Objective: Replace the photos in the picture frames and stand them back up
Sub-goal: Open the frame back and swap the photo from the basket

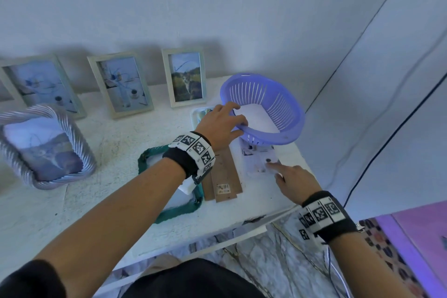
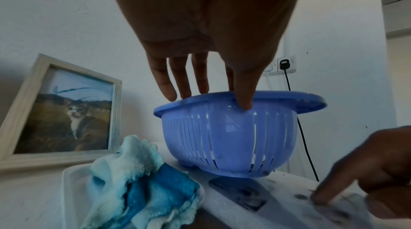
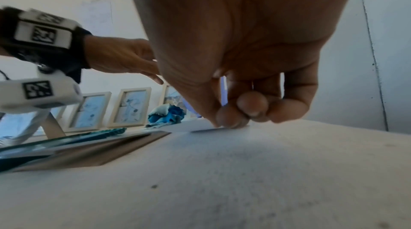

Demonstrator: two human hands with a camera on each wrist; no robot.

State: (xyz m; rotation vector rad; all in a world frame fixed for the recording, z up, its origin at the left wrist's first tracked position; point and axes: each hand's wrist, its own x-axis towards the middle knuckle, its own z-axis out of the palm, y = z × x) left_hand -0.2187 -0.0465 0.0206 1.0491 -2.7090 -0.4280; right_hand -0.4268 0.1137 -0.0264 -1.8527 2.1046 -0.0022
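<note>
My left hand (image 1: 222, 123) grips the near rim of a purple slotted basket (image 1: 285, 139), fingers over the rim and thumb on its outside wall (image 2: 222, 136); the basket is tipped up off the table. A loose photo (image 1: 256, 155) lies flat partly beneath it. My right hand (image 1: 274, 169) pinches this photo at its near edge, index fingertip (image 2: 318, 199) on top, thumb at the edge and the other fingers curled (image 3: 251, 106). A green rope-edged frame (image 1: 169, 210) lies flat under my left forearm, with brown backing boards (image 1: 222, 176) beside it.
Three pale wooden frames (image 1: 41, 84) (image 1: 121, 84) (image 1: 185, 77) and a silver twisted frame (image 1: 46, 147) stand toward the back and left. A blue cloth (image 2: 142, 180) sits on a white tray left of the basket. The table's right edge (image 1: 302, 157) and a black cable (image 1: 387, 143) are close.
</note>
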